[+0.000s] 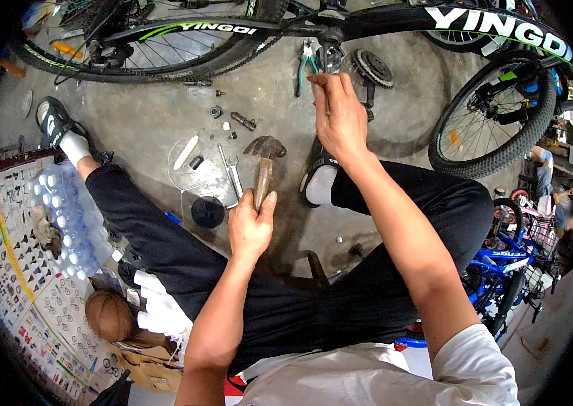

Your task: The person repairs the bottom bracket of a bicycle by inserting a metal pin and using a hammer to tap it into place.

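Observation:
My left hand grips the wooden handle of a claw hammer, its metal head pointing away from me over the concrete floor. My right hand is closed on a slim metal tool, reaching toward the black bicycle frame; the tool's far end is hard to make out. Green-handled pliers lie beside it. A chainring with crank arm is to its right. Wrenches, a white tube, a black round part and several small parts lie near the hammer.
Bicycle wheels border the top and right. Stacked blue bicycles and a person are at the far right. Bottled water, a basketball and a printed sheet are at left. My legs frame the work area.

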Demonstrator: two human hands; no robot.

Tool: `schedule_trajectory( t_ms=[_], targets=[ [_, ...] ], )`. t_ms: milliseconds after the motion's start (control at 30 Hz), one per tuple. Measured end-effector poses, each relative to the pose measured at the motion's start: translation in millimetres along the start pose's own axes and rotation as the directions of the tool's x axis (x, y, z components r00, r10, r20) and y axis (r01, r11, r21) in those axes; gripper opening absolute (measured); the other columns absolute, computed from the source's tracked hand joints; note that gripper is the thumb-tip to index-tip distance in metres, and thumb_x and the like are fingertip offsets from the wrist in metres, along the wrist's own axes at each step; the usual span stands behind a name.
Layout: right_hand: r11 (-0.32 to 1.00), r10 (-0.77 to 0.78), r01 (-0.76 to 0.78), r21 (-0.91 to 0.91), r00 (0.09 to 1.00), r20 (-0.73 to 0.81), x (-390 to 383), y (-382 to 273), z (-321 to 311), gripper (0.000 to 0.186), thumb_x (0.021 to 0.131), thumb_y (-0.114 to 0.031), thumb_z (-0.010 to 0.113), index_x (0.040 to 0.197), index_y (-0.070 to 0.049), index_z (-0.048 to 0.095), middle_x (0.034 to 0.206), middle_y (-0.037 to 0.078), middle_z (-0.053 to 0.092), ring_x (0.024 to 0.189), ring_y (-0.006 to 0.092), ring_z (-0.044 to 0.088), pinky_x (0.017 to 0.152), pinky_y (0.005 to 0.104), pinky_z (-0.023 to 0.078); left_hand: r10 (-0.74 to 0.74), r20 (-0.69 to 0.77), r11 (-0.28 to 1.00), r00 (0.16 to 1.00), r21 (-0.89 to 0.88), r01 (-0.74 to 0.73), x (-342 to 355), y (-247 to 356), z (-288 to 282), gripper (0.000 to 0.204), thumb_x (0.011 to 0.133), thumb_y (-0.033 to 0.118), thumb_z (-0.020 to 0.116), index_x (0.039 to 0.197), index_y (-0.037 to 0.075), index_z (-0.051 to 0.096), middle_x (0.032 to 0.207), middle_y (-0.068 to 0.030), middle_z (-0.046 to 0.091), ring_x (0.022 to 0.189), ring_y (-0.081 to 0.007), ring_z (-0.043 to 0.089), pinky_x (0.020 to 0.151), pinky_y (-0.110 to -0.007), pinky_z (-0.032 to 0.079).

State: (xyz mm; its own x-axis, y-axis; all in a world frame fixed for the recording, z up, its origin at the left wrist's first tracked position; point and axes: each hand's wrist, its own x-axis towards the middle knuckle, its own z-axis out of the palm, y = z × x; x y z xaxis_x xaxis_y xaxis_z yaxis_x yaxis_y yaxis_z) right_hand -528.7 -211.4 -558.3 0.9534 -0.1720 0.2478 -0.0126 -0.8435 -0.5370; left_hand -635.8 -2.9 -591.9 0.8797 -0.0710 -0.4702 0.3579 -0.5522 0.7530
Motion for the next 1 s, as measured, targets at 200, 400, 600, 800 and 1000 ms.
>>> schedule_trajectory(
  t_ms=[200,400,600,800,1000],
  targets=[
    [0.999,0.013,-0.014,-0.047,1.000,-0.011,12,10,9,0.015,0.099,-0.016,0.054,0.110,-0.010,0.062,0.099,0.011,0.060,0.082,0.0338,0.063,0.071,0.0419,0.050,-0.012,-0.029,1.000,0.999,-0.016,0.012,5,-4,-8,0.044,0.094,0.041,0.066,0.087,-0.002,0.057,0.069,-0.0261,0.062,0.072,-0.0486,0.063,0.063,-0.049,0.048],
    [0.999,0.030,-0.031,-0.016,0.999,-0.020,16,5,11,0.013,0.097,-0.017,0.056,0.107,-0.012,0.062,0.102,0.013,0.060,0.084,0.0382,0.064,0.071,0.0487,0.051,-0.014,-0.046,0.999,0.999,-0.032,0.013,10,-6,-10,0.043,0.094,0.039,0.066,0.086,-0.002,0.058,0.069,-0.0253,0.062,0.070,-0.0463,0.064,0.063,-0.047,0.048],
    [0.997,0.064,-0.063,0.040,0.998,-0.021,18,9,10,0.018,0.101,-0.019,0.051,0.107,-0.009,0.064,0.098,0.010,0.062,0.082,0.0303,0.065,0.073,0.0387,0.051,-0.038,-0.034,0.999,0.999,0.005,0.039,8,-7,-9,0.044,0.094,0.040,0.066,0.087,-0.003,0.058,0.069,-0.0258,0.062,0.072,-0.0468,0.065,0.063,-0.048,0.048],
    [0.999,0.024,-0.022,0.026,0.997,-0.069,16,12,10,0.019,0.100,-0.021,0.051,0.105,-0.008,0.065,0.096,0.011,0.063,0.085,0.0324,0.064,0.076,0.0398,0.050,-0.031,-0.019,0.999,0.999,0.036,0.032,10,-8,-5,0.046,0.093,0.042,0.065,0.087,-0.003,0.058,0.071,-0.0268,0.063,0.074,-0.0486,0.064,0.065,-0.049,0.048],
    [0.998,-0.018,0.025,0.052,0.992,-0.123,19,16,8,0.014,0.096,-0.019,0.055,0.105,-0.010,0.061,0.098,0.012,0.063,0.080,0.0360,0.065,0.068,0.0467,0.051,-0.048,-0.001,0.998,0.999,0.047,0.048,10,-8,-3,0.047,0.093,0.042,0.066,0.088,-0.003,0.058,0.074,-0.0282,0.064,0.077,-0.0495,0.064,0.067,-0.050,0.049]
  ],
)
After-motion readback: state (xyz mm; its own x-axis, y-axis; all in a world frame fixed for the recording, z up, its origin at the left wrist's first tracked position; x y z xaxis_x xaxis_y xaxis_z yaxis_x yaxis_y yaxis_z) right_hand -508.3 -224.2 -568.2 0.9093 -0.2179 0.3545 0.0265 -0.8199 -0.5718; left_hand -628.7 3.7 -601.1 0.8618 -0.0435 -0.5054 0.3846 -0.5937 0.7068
